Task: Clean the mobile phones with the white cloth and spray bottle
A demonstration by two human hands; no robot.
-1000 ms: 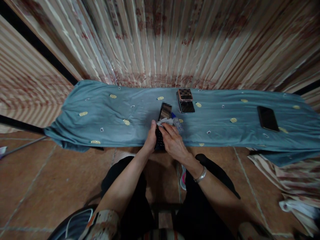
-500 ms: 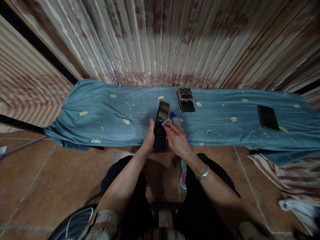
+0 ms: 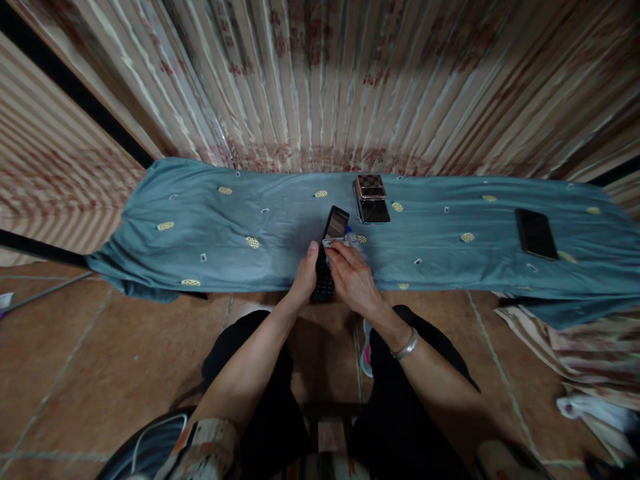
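The flip phone has tilted right; left hand clasps it, right hand's grip pinches a wipe. Pressing hard could strain its hinge.

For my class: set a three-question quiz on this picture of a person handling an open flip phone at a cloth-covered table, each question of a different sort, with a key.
1. True or false: the left hand grips the flip phone.
2. What does the right hand press to the phone? A) a small white wipe B) a screwdriver C) a key
3. Fill in: the black smartphone lies on the blue ____.

Key: 1 true; 2 A, the white wipe; 3 cloth.
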